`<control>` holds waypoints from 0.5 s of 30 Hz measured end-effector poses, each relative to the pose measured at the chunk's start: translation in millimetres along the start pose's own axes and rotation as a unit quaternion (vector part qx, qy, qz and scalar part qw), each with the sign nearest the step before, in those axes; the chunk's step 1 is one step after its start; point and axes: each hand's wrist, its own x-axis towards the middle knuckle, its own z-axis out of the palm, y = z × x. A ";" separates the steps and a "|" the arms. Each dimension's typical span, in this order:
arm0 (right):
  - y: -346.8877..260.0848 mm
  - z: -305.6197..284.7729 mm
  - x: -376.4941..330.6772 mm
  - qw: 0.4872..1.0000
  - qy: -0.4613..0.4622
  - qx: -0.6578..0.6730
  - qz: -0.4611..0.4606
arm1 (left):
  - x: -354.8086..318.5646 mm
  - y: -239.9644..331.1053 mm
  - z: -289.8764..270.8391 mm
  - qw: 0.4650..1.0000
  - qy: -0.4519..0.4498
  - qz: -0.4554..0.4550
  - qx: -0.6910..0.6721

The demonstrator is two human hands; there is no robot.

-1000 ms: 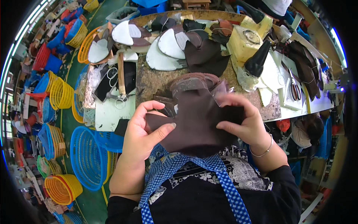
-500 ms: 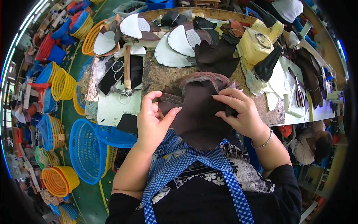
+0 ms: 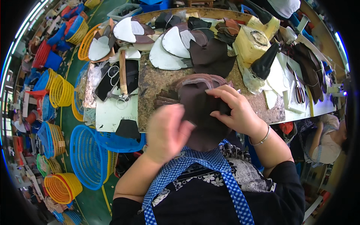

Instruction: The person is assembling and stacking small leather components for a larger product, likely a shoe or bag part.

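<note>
Cluttered workbench [image 3: 157, 80] being used; dark brown leather piece [image 3: 202, 112] being pinched by right hand [image 3: 234, 110], curled left hand [image 3: 168, 133] fingers touching it.

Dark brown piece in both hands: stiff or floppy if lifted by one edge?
Probably floppy: the brown piece curves and hangs over the bench edge between the left hand and right hand. Likely light, since fingertips alone manage it. Its matte surface looks unlikely to slip.

Cluttered wooden workbench [image 3: 157, 80], green floor [image 3: 69, 123], stacked blue baskets [image 3: 88, 152] and yellow baskets [image 3: 60, 92] along the left
</note>
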 end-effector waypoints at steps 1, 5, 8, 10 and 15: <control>0.2 -0.4 -0.2 1.000 0.006 0.002 0.011 | 5.2 9.0 3.4 0.989 -0.123 0.032 -0.071; 15.2 -23.4 3.2 0.986 0.056 -0.108 0.111 | -2.3 20.1 11.6 0.958 -0.287 0.026 0.002; 53.4 -31.9 -5.3 0.951 0.179 -0.192 0.161 | -3.1 19.9 13.0 0.958 -0.286 0.034 -0.001; 38.6 -29.2 2.5 0.942 0.285 -0.087 0.153 | -3.4 19.3 12.9 0.958 -0.285 0.038 0.007; -18.8 19.0 25.8 0.967 -0.009 -0.125 -0.220 | -5.4 15.0 7.4 0.943 -0.332 -0.003 -0.031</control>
